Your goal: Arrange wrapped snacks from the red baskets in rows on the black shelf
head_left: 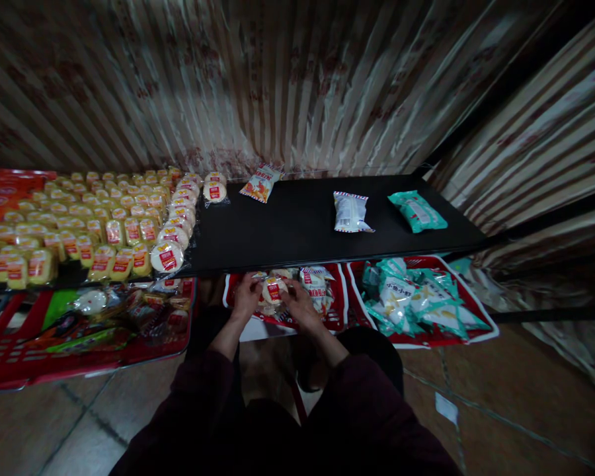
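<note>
Above the middle red basket (346,311), a round white wrapped rice cracker (274,289) with a red label sits between my hands. My left hand (246,296) has its fingers closed on the left side of the wrapper. At the right side, my right hand (301,305) grips it too, fingers curled. More snack bags (315,285) lie in that basket beside my right hand. On the black shelf (277,231) just beyond, similar round crackers (167,256) stand in a row, with another small stack (215,189) behind to their right.
Rows of yellow wrapped cakes (114,231) fill the shelf's left end. An orange-white bag (262,182), a white bag (351,211) and a teal bag (417,211) lie on it. Red baskets flank me: mixed snacks (143,314) left, teal bags (416,297) right. A striped curtain (297,86) hangs behind.
</note>
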